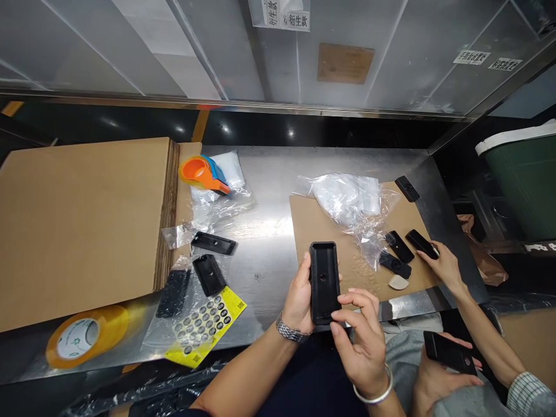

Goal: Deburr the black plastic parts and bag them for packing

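My left hand [299,295] is wrapped round a black plastic case [324,281], a long shallow shell with rounded corners and a small hole in its floor. Its hollow side faces me. With bent fingers and thumb, my right hand [364,339] grips the lower right edge of the same case. On the left, an open black shell [214,243] and a second black shell [208,275] lie on plastic wrap. A yellow sheet of round black stickers [206,327] is below them.
Stacked cardboard [87,220], a tape roll [84,336] and an orange tape dispenser [204,172] are left. Plastic bags [347,197] and black parts [395,264] lie on a cardboard sheet [304,217]. A co-worker's hands [443,266] hold black parts at right.
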The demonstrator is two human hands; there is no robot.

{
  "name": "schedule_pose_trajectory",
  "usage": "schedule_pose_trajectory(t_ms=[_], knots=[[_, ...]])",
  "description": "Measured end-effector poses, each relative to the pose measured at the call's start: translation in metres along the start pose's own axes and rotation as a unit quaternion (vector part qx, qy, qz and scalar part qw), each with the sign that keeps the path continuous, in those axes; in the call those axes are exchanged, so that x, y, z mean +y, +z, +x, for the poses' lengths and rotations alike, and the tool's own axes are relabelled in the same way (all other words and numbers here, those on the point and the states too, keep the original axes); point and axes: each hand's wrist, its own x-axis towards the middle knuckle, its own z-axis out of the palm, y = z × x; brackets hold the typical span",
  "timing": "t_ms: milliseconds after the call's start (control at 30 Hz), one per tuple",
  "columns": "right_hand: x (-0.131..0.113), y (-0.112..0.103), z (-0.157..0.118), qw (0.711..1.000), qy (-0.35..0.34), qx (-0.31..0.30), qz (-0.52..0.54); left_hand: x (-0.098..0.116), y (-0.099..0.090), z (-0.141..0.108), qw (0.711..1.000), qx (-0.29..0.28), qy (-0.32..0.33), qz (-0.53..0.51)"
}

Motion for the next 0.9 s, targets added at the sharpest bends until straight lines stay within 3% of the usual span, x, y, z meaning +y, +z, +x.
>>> schedule_pose_trajectory(t_ms=[167, 367, 600, 900], knots=[[-0.001, 0.003, -0.001, 1.000, -0.001, 0.000, 0.008, -0.001, -0.001, 0.002, 0.999, -0.030, -0.012, -0.020], [0.006, 0.011, -0.008, 0.990, 0.075, 0.037, 0.112, -0.001, 0.000, 0.004, 1.000, 0.026, -0.005, -0.014], [0.009, 0.015, -0.011, 0.985, 0.093, 0.042, 0.138, 0.001, 0.000, 0.007, 0.997, 0.078, -0.021, -0.007], [0.011, 0.016, -0.012, 0.979, 0.119, 0.042, 0.163, 0.002, -0.002, 0.007, 0.997, 0.069, -0.023, -0.035]])
